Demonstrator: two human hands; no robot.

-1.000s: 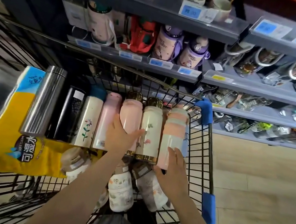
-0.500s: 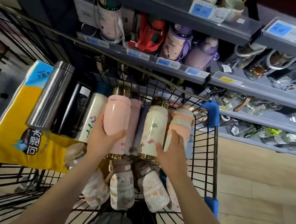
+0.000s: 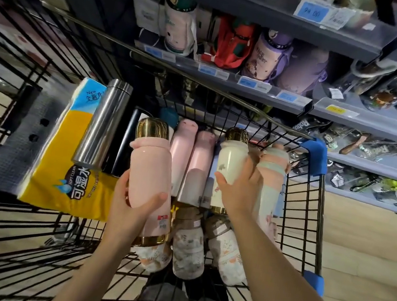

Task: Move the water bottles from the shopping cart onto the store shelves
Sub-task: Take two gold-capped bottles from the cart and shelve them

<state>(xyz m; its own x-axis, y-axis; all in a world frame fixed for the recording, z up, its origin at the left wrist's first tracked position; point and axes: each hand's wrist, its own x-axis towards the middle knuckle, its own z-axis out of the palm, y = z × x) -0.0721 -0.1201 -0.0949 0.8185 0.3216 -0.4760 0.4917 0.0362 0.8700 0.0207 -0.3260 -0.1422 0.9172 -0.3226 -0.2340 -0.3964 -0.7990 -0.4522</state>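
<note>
My left hand [image 3: 132, 207] grips a pink bottle with a gold cap [image 3: 150, 166] and holds it lifted above the black wire cart [image 3: 308, 218]. My right hand [image 3: 240, 190] is wrapped around a white floral bottle with a gold cap [image 3: 230, 160] that still lies among the others. Beside it lie two slim pink bottles [image 3: 191, 159], a peach-and-green bottle [image 3: 272, 171], a steel flask [image 3: 103, 123] and a black flask [image 3: 123, 149]. Three patterned bottles [image 3: 189, 249] lie nearer to me. The grey store shelves [image 3: 253, 86] rise just beyond the cart.
A yellow-and-blue tissue pack [image 3: 62, 155] fills the cart's left side. The shelf [image 3: 290, 99] above the cart holds purple, red and cream bottles. Lower shelves on the right carry packaged items [image 3: 367, 186]. Wooden floor [image 3: 370, 253] shows at right. Blue corner guards [image 3: 316, 155] mark the cart rim.
My left hand has raised the pink gold-capped bottle out of the row. My right hand has moved from the peach-and-green bottle onto the white floral bottle.
</note>
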